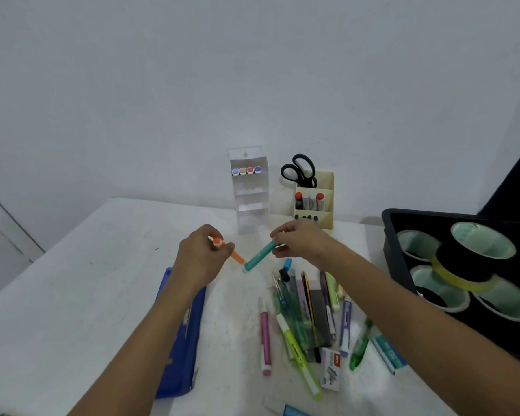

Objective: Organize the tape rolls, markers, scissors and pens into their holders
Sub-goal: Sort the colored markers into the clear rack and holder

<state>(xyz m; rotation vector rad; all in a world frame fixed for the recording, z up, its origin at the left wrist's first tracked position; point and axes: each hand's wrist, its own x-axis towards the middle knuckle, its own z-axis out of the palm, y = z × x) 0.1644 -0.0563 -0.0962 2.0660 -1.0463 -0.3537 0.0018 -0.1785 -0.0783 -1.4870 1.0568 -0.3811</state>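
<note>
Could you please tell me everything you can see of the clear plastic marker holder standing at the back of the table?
The clear plastic marker holder is a tall, narrow, see-through box standing upright on the white table, close to the wall and left of the cream desk organiser. It looks divided into several stacked tiers. Only the top tier is filled: four markers lie side by side, square caps facing out, blue-grey, tan, red and blue. The lower tiers look empty. Neither hand touches it.
</note>
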